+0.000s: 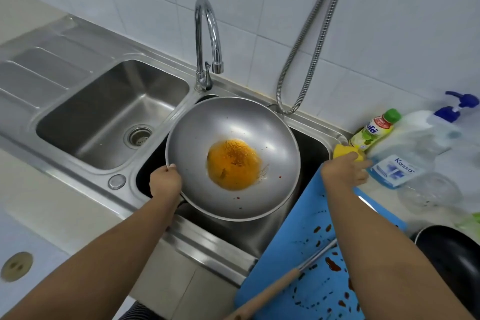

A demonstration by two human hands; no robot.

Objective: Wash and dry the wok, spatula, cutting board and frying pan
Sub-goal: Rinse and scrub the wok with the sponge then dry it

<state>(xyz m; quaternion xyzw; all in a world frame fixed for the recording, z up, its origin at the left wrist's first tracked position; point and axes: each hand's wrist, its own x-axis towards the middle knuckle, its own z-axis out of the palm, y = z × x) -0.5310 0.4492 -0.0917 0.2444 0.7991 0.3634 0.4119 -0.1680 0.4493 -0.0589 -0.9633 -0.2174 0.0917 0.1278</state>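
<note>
One wok [249, 122] first: my left hand [165, 180] grips its rim; right hand [342, 170] clasps the sponge [339, 150] at the sink [313, 122]'s right edge; I'd soap next.

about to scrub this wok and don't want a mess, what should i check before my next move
Steady hold: left hand grips the wok by its rim over the sink: ok.
Scrubber ready: right hand touches the sponge, grip unclear: cannot tell.
Water running: none seen from the tap: not ok.
Soap near: dish soap bottle is beside the sponge: ok.
Rinsed: orange residue in the wok's bottom: not ok.
</note>
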